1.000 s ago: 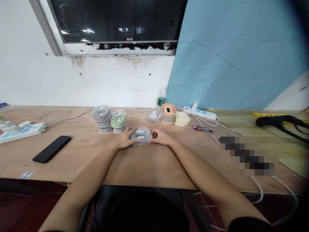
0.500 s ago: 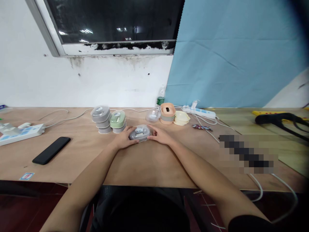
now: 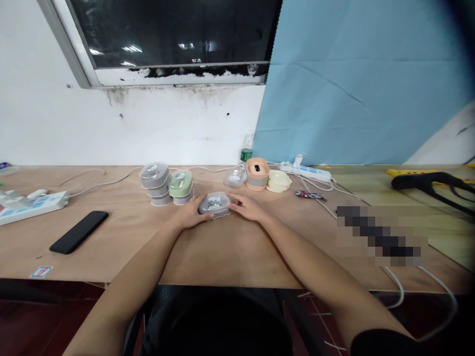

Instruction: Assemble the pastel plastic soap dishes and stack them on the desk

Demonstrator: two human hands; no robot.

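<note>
A small grey box with a clear, labelled lid (image 3: pixel 214 203) rests on the table between my hands. My left hand (image 3: pixel 192 212) is curved round its left side, thumb along the near edge. On the opposite side, my right hand (image 3: pixel 245 206) has its fingers and thumb against the box. Just beyond my left hand stand a stack of similar grey boxes (image 3: pixel 155 184) and a green-topped box (image 3: pixel 180 185) on a grey one. Behind my right hand are clear lids (image 3: pixel 235 176), a stack of orange and grey trays (image 3: pixel 257 174) and pale yellow trays (image 3: pixel 279 181).
A black phone (image 3: pixel 79 232) lies at left near a white power strip (image 3: pixel 35 205). A green-labelled bottle (image 3: pixel 247 148) stands by the wall. Another power strip (image 3: pixel 306 171), cables, a patterned packet (image 3: pixel 310 195) and a black-handled object (image 3: pixel 430 182) are on the right.
The box has shifted very slightly, and my right thumb and fingers have moved a little at its right side. My left hand stays almost in place.
</note>
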